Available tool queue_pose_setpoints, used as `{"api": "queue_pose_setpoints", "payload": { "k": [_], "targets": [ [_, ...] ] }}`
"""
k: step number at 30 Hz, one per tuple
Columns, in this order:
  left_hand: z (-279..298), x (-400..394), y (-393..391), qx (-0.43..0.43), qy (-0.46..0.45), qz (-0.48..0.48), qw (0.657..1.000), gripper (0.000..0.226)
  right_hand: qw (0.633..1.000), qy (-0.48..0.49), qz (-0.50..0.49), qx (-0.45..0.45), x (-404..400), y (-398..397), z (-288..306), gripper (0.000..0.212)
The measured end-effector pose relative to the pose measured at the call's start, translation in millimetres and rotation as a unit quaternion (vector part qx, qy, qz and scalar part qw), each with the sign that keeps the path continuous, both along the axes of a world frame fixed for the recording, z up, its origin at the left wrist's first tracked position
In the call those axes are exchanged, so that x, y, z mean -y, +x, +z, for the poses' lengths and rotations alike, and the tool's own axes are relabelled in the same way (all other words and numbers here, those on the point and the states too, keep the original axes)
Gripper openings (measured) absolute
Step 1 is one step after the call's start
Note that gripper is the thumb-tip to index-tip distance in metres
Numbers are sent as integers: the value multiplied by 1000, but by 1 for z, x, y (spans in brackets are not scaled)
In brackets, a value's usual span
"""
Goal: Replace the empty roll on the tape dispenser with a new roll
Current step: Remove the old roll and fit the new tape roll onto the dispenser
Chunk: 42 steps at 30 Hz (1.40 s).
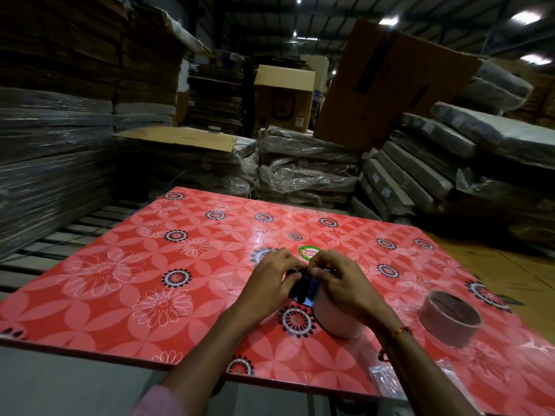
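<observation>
A dark tape dispenser [301, 288] lies on the red flowered table [150, 265], mostly hidden by my hands. A pale new tape roll [339, 322] sits on it, under my right wrist. My left hand [274, 280] grips the dispenser's front from the left, fingers curled round it. My right hand [339, 280] pinches something at the dispenser's top, fingertips meeting those of the left hand; what it pinches is hidden. The empty cardboard core [449, 321] stands on the table to the right, apart from both hands.
A clear plastic wrapper [387, 382] lies at the table's near right edge. A green round sticker [309, 253] is on the table just beyond my hands. Wrapped stacks [306, 169] and cardboard boxes [283, 97] stand behind the table, and a slatted pallet [60, 244] to the left.
</observation>
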State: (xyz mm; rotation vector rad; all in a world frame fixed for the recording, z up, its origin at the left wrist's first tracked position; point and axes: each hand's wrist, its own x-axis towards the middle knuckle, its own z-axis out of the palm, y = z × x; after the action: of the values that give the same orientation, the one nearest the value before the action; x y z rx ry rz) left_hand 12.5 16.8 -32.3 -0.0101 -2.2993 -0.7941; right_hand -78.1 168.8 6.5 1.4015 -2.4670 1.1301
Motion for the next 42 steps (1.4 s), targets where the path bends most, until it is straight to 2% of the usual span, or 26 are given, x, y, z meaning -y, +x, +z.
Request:
{"api": "queue_pose_setpoints", "payload": {
  "k": [8, 12, 19, 22, 28, 35, 38, 42],
  "targets": [
    [8, 4, -2, 38, -46, 4, 998, 22, 1000, 8, -26, -13, -1, 1, -1, 17],
    [5, 3, -2, 23, -22, 2, 1000, 15, 999, 6, -43, -12, 1, 2, -2, 19],
    [14, 3, -4, 47, 11, 3, 999, 28, 997, -29, -58, 31, 0, 1, -5, 14],
    [24, 4, -8, 82, -24, 0, 996, 26, 997, -37, -51, 37, -1, 2, -3, 9],
    [44, 11, -14, 140, -93, -55, 984, 12, 997, -63, -14, 53, -4, 5, -2, 18],
    [56, 15, -17, 180, -133, -100, 970, 14, 996, -65, -3, 60, -7, 7, 0, 21],
    [57, 12, -18, 182, -155, -97, 966, 15, 996, -69, -6, 57, -7, 5, -1, 24],
    [57, 4, -13, 178, -253, -50, 950, 14, 995, -68, 2, 66, -7, 4, -2, 22]
  ]
}}
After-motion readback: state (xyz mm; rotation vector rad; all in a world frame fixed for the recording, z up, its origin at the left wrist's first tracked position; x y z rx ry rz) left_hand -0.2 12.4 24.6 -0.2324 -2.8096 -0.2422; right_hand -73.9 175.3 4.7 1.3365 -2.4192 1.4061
